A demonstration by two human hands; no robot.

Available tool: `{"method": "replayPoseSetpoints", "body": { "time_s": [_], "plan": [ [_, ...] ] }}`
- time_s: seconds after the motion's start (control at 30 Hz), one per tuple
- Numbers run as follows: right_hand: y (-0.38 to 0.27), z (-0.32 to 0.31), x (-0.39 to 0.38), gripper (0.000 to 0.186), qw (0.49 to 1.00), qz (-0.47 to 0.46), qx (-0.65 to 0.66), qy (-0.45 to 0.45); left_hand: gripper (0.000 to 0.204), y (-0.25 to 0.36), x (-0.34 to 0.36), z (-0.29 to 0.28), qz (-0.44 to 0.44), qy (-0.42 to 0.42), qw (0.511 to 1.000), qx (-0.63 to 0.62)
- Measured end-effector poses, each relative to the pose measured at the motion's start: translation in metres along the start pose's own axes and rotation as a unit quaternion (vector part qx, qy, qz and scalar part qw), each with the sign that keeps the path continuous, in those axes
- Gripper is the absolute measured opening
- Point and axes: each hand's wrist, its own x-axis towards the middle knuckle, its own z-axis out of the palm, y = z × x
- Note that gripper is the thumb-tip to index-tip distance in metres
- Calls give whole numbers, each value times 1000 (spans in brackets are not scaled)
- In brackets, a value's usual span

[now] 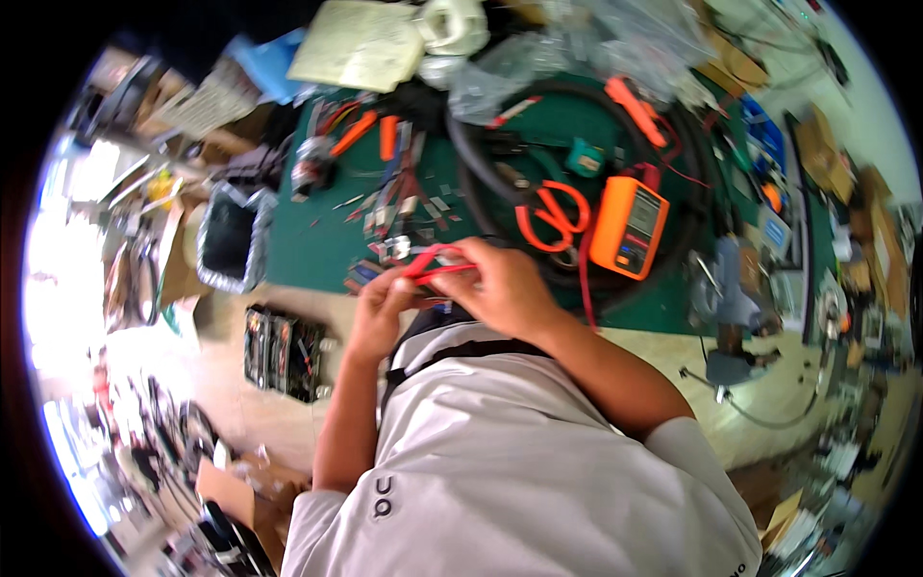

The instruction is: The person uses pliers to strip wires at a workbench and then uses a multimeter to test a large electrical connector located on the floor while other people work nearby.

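Observation:
Both hands meet at the near edge of a green work mat (308, 240). Between them runs a bright red piece (423, 264) with two slim strands; blur leaves it unclear whether it is wire or tool handles. My left hand (378, 313) pinches its left end, fingers closed. On the other end, my right hand (500, 293) is closed, with thumb and fingers bent around it. Just beyond the hands lie several loose wires with small connectors (409, 205). To the right are orange-handled scissors (553, 216) and an orange multimeter (630, 226) with a red lead.
A thick black cable (471, 154) coils across the mat. Plastic bags (500, 82) and paper (356, 43) crowd the far side. At left stands a lined bin (231, 240), with an open tool case (282, 353) on the floor. A grey vise (735, 284) sits at right.

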Motion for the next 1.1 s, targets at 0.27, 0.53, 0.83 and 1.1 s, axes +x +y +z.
{"method": "replayPoseSetpoints", "body": {
  "time_s": [0.27, 0.53, 0.83, 1.1],
  "plan": [
    [-11, -8, 16, 38, 985, 44, -2, -165, 37, -8, -5, -1, -26, -6, 999, 35],
    [14, -10, -1, 31, 959, 214, 105, -154, 35, -21, -16, -7, 56, 130, 987, -71],
    [34, 25, -5, 26, 924, 264, 216, -170, 33, -46, -30, -39, -30, 281, 958, -50],
    [35, 59, 0, 32, 942, 215, 87, -241, 37, -61, -24, -54, -64, 310, 942, -114]
  ]
}}
